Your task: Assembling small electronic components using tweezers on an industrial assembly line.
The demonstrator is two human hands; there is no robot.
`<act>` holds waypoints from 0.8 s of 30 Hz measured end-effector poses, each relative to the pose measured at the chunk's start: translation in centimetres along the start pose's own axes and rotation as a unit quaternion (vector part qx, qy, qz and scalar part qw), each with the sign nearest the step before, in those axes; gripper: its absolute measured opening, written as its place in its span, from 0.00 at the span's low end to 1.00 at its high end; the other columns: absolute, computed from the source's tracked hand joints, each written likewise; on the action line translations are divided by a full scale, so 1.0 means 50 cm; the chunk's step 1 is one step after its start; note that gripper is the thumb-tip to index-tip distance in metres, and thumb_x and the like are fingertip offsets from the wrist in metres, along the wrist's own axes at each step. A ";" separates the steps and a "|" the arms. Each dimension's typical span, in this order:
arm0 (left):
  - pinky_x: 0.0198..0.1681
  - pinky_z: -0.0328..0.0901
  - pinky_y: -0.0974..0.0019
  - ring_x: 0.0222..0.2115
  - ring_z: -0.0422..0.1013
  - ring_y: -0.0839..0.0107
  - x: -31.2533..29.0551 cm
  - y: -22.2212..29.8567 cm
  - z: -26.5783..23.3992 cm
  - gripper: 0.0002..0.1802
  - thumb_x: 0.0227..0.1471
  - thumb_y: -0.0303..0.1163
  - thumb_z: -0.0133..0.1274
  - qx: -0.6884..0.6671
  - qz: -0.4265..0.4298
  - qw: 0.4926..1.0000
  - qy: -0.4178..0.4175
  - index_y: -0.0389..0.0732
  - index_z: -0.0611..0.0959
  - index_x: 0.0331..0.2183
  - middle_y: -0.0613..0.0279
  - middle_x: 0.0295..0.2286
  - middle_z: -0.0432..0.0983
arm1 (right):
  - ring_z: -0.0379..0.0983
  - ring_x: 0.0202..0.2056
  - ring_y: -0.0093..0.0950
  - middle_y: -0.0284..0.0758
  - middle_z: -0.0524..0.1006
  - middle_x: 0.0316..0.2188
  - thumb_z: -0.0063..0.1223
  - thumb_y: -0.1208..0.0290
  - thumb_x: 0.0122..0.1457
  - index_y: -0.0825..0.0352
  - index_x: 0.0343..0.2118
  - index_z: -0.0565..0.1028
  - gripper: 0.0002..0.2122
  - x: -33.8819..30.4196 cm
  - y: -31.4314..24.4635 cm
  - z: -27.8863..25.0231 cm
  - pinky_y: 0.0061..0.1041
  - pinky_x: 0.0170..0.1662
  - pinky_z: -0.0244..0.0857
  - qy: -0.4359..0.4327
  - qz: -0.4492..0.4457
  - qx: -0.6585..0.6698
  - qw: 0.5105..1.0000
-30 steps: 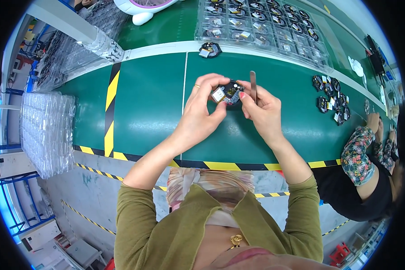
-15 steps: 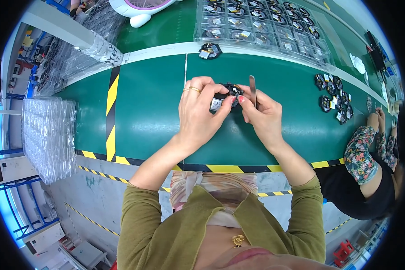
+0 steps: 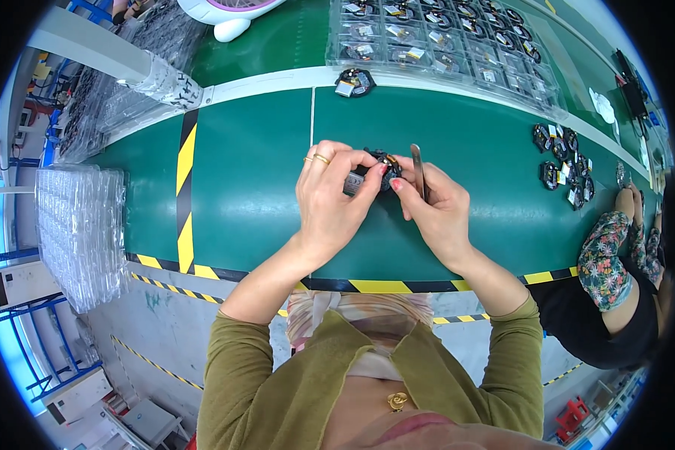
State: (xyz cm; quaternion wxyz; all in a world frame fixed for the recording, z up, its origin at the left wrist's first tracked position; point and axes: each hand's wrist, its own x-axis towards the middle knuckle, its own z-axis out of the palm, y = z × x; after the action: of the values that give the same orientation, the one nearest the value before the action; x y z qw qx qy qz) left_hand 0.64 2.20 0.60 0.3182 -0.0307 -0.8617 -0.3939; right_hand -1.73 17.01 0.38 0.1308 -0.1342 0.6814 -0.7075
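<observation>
My left hand (image 3: 328,196) is closed on a small round black electronic assembly (image 3: 386,169) with a silver labelled battery (image 3: 353,183), raised above the green table. The left thumb and fingertips pinch its near side. My right hand (image 3: 437,208) has metal tweezers (image 3: 418,169) tucked between its fingers, one end pointing up and away. Its thumb and index fingertip are beside the assembly's right edge; whether they touch it I cannot tell. A similar black assembly (image 3: 355,83) rests near the white rail ahead.
Clear plastic trays (image 3: 442,45) with several black assemblies stand beyond the rail. More assemblies (image 3: 562,165) are grouped at right, near another person's floral sleeve (image 3: 604,259). Stacked clear trays (image 3: 81,232) stand at left. A metal post (image 3: 120,56) rises at far left. Striped tape marks the table's front edge.
The right thumb has drawn slightly away from the assembly, and the assembly has turned a little in the left fingers. The tweezers have tilted slightly to the left.
</observation>
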 end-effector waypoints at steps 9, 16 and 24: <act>0.28 0.59 0.70 0.22 0.65 0.72 0.000 0.002 -0.006 0.07 0.34 0.21 0.57 -0.057 -0.057 0.997 -0.007 0.39 0.78 0.23 0.65 0.20 0.67 | 0.60 0.17 0.12 0.26 0.65 0.19 0.52 0.78 0.50 0.68 0.40 0.72 0.13 0.001 0.000 0.005 0.13 0.18 0.54 0.018 -0.009 0.010 1.000; 0.25 0.59 0.70 0.20 0.63 0.72 -0.003 0.000 -0.001 0.07 0.33 0.21 0.57 -0.063 -0.069 0.996 0.015 0.39 0.77 0.21 0.65 0.20 0.67 | 0.56 0.17 0.15 0.28 0.64 0.16 0.56 0.79 0.46 0.71 0.37 0.73 0.12 -0.007 0.009 0.011 0.16 0.18 0.51 0.038 -0.110 -0.122 0.986; 0.23 0.57 0.69 0.19 0.63 0.69 -0.006 -0.004 -0.004 0.08 0.32 0.19 0.58 -0.069 -0.018 0.997 0.008 0.39 0.75 0.19 0.64 0.18 0.66 | 0.61 0.19 0.13 0.28 0.66 0.23 0.49 0.83 0.50 0.72 0.41 0.71 0.13 -0.013 -0.006 0.008 0.12 0.19 0.53 0.003 -0.001 0.090 0.996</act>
State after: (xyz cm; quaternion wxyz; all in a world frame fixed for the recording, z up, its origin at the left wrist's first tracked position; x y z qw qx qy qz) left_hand 0.89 2.00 0.40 0.3148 -0.0336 -0.8304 -0.4585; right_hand -0.96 16.89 0.67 0.1395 -0.1204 0.6154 -0.7664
